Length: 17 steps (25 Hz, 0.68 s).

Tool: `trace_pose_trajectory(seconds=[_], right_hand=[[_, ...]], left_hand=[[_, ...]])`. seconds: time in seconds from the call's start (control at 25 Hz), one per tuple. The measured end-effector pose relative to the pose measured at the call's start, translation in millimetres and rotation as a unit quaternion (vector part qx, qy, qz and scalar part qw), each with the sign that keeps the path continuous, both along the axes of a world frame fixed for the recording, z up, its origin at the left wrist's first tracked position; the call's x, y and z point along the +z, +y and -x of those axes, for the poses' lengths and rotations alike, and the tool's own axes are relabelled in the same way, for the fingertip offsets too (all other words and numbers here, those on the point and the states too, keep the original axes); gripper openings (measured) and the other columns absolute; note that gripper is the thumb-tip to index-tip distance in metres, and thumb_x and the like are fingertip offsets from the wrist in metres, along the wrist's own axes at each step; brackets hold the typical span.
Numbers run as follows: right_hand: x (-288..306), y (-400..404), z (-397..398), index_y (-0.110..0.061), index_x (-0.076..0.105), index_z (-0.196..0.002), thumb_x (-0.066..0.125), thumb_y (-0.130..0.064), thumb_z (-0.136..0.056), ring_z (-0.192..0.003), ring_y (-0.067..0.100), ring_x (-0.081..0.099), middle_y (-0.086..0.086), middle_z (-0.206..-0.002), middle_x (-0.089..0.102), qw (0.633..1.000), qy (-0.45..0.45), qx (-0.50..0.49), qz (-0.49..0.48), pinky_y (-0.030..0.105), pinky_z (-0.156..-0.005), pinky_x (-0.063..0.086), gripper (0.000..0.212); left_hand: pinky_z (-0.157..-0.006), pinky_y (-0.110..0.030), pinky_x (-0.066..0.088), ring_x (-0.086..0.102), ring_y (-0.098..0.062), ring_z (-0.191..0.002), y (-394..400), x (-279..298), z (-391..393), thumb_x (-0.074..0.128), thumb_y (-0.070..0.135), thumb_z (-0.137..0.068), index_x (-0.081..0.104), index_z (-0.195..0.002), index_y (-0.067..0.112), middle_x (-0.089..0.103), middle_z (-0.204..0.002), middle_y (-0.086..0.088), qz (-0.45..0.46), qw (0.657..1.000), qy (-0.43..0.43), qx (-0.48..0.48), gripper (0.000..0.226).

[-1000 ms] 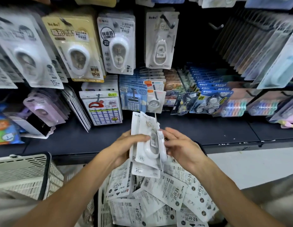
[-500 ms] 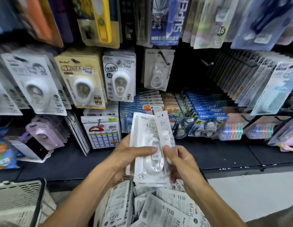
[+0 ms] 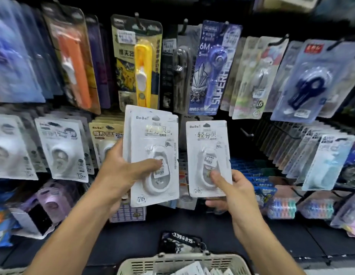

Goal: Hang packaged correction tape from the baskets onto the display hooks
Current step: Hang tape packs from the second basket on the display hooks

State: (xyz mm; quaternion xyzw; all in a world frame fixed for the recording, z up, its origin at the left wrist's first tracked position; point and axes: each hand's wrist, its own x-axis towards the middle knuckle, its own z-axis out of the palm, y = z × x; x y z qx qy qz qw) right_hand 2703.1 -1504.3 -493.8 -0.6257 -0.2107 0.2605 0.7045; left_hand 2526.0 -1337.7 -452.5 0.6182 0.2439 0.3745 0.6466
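The left hand (image 3: 121, 173) grips a stack (image 3: 152, 155) of white correction tape packs, thumb pressed across the front blister and the other fingers curled behind the left edge; at least two cards show, one offset behind the other at the top. The right hand (image 3: 234, 193) pinches a single pack (image 3: 208, 153) at its lower part, thumb on the blister's lower end, the other fingers curled behind the card's bottom edge. Both packs stand upright, faces toward the camera, with a narrow gap between them, the single pack just right of the left thumb tip. Neither pack is on a hook. Above and to the right of the right fingers a bare hook (image 3: 247, 132) juts from the dark back panel, apart from the single pack's top right corner. Behind the left fingers hang rows of white tape packs (image 3: 61, 149) and a yellowish one (image 3: 105, 135), partly hidden by the hand. Above both hands hang a yellow pen-style pack (image 3: 141, 66) and a blue pack (image 3: 212, 70), with more blurred packs to either side. Below the wrists, at the bottom edge, sits a pale basket (image 3: 172, 262) with more white packs inside; a dark tag (image 3: 182, 243) with digits lies just beyond its rim
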Motion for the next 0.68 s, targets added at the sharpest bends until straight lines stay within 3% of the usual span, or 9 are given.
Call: trace_pose_trajectory(seconds=[0.12, 0.28, 0.44, 0.48, 0.56, 0.6, 0.68], right_hand=[[-1, -13, 6, -0.031, 0.072, -0.095, 0.076, -0.043, -0.084, -0.041, 0.023, 0.052, 0.003, -0.081, 0.075, 0.998, -0.054, -0.042, 0.013, 0.029, -0.038, 0.045, 0.017], [7, -20, 12, -0.035, 0.073, -0.095, 0.073, -0.061, -0.072, -0.040, 0.016, 0.045, 0.000, -0.072, 0.074, 0.994, -0.094, -0.030, 0.035, 0.024, -0.036, 0.036, 0.034], [8, 1, 7, -0.030, 0.070, -0.098, 0.073, -0.052, -0.083, -0.041, 0.008, 0.046, -0.007, -0.060, 0.065, 0.996, -0.070, -0.038, 0.049, 0.022, -0.039, 0.038, 0.027], [8, 6, 5, -0.026, 0.065, -0.106, 0.073, -0.042, -0.088, -0.043, 0.010, 0.048, -0.003, -0.065, 0.067, 0.998, -0.024, -0.027, 0.050, 0.025, -0.040, 0.041, 0.025], [9, 15, 2, -0.023, 0.052, -0.122, 0.071, -0.025, -0.094, -0.060, 0.017, 0.065, 0.006, -0.094, 0.074, 0.997, 0.067, 0.005, 0.039, 0.031, -0.048, 0.051, 0.034], [8, 17, 2, -0.027, 0.047, -0.127, 0.070, -0.024, -0.094, -0.074, 0.022, 0.072, 0.007, -0.107, 0.073, 0.996, 0.076, 0.016, 0.038, 0.033, -0.056, 0.055, 0.040], [6, 20, 10, -0.031, 0.052, -0.129, 0.073, -0.040, -0.090, -0.093, 0.024, 0.074, 0.002, -0.115, 0.074, 0.998, 0.009, 0.052, 0.039, 0.032, -0.069, 0.057, 0.045]], left_hand=[[-0.062, -0.027, 0.061, 0.078, -0.020, -0.085, 0, -2, -2, 0.094, 0.014, -0.041, 0.067, -0.114, 0.024, 0.080, -0.098, 0.001, 0.038, 0.999, -0.031, -0.008, 0.079], [-0.067, -0.032, 0.063, 0.077, -0.025, -0.092, 0, -7, -7, 0.089, 0.025, -0.040, 0.066, -0.120, 0.021, 0.080, -0.105, -0.004, 0.070, 0.996, -0.058, -0.024, 0.083], [-0.068, -0.034, 0.063, 0.077, -0.027, -0.094, 2, -9, -11, 0.091, 0.023, -0.042, 0.065, -0.121, 0.022, 0.079, -0.107, -0.004, 0.073, 0.994, -0.074, -0.039, 0.083], [-0.069, -0.034, 0.063, 0.077, -0.026, -0.094, 3, -10, -12, 0.091, 0.021, -0.043, 0.065, -0.120, 0.022, 0.079, -0.107, -0.004, 0.071, 0.994, -0.073, -0.040, 0.081], [-0.068, -0.034, 0.063, 0.077, -0.026, -0.093, 4, -15, -14, 0.090, 0.014, -0.049, 0.067, -0.116, 0.024, 0.080, -0.105, -0.002, 0.071, 0.994, -0.071, -0.031, 0.072], [-0.067, -0.034, 0.063, 0.077, -0.026, -0.093, 3, -18, -14, 0.088, 0.012, -0.052, 0.068, -0.113, 0.026, 0.080, -0.104, -0.002, 0.074, 0.994, -0.073, -0.028, 0.065], [-0.066, -0.032, 0.063, 0.078, -0.024, -0.092, 2, -21, -16, 0.088, 0.010, -0.055, 0.072, -0.106, 0.029, 0.080, -0.103, -0.002, 0.076, 0.994, -0.076, -0.036, 0.057]])
